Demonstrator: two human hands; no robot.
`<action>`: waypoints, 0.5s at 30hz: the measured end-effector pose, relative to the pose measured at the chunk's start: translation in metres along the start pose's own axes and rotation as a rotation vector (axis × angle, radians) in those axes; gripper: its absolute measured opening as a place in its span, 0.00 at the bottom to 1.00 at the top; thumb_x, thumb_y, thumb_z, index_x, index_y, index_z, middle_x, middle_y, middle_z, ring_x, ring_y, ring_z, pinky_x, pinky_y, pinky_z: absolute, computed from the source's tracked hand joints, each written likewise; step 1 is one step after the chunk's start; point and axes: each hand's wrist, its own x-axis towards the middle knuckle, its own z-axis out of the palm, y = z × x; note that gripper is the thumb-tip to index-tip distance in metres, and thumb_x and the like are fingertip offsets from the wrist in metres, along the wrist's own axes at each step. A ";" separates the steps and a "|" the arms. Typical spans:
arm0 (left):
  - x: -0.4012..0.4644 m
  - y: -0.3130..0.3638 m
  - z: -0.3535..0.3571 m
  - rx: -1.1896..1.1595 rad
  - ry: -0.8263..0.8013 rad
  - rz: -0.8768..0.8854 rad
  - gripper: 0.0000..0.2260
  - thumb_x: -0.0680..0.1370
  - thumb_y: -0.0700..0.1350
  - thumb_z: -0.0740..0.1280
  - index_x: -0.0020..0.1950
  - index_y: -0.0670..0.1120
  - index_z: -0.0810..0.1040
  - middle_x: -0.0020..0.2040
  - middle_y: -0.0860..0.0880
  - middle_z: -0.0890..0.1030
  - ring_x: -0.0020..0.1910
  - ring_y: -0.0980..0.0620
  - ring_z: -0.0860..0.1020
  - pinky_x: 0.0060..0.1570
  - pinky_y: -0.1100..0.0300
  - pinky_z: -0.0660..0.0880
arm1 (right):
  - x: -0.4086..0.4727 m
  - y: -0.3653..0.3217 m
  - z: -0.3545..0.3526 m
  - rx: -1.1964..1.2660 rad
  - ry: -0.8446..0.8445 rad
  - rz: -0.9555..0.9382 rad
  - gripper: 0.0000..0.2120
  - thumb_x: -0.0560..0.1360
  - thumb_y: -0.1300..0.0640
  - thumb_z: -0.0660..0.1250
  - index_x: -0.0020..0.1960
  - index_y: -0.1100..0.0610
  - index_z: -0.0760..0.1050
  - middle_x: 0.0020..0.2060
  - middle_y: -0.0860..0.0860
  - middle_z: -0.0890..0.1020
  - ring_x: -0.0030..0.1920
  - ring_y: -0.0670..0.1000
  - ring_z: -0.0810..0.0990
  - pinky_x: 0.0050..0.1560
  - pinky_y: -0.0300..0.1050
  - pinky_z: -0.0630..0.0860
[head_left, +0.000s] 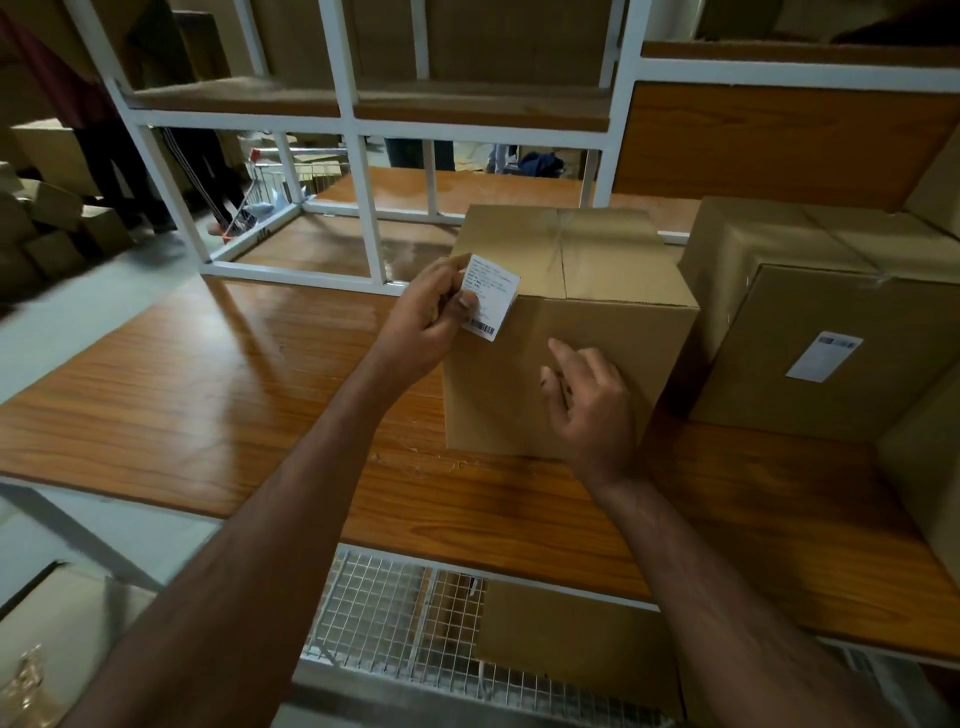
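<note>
A sealed brown cardboard box (571, 291) stands on the wooden table (208, 384) in front of me. My left hand (431, 317) pinches a white printed label (491, 296) with a barcode at the box's upper left corner, thumb on the label's face. My right hand (587, 400) hovers at the box's front face with its fingers loosely extended and holds nothing; whether it touches the cardboard is unclear.
A second sealed box (810, 322) carrying a white label (824, 356) sits to the right, with another carton's edge (930, 467) at the far right. A white metal shelf frame (358, 171) rises behind. A wire-mesh cart (395, 623) with cardboard is below the table. Stacked cartons (47, 223) lie at left.
</note>
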 end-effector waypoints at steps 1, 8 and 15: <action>-0.004 0.002 0.000 0.046 0.029 0.002 0.11 0.82 0.46 0.62 0.58 0.39 0.77 0.70 0.45 0.71 0.62 0.58 0.74 0.60 0.59 0.76 | 0.004 -0.004 -0.003 0.046 0.014 0.014 0.16 0.82 0.53 0.61 0.64 0.61 0.78 0.49 0.56 0.81 0.49 0.54 0.79 0.45 0.50 0.78; -0.044 0.026 0.020 0.132 0.166 0.029 0.09 0.80 0.53 0.63 0.54 0.49 0.77 0.59 0.46 0.75 0.60 0.49 0.73 0.55 0.64 0.74 | 0.014 -0.033 -0.017 0.627 -0.122 0.300 0.20 0.78 0.44 0.66 0.66 0.52 0.75 0.58 0.47 0.79 0.56 0.44 0.79 0.49 0.37 0.78; -0.085 0.033 0.017 -0.139 0.173 -0.146 0.08 0.82 0.44 0.65 0.56 0.41 0.78 0.54 0.44 0.82 0.54 0.45 0.81 0.54 0.45 0.81 | 0.010 -0.063 -0.021 0.886 -0.181 0.306 0.08 0.78 0.62 0.69 0.57 0.58 0.80 0.51 0.46 0.83 0.53 0.44 0.83 0.50 0.38 0.80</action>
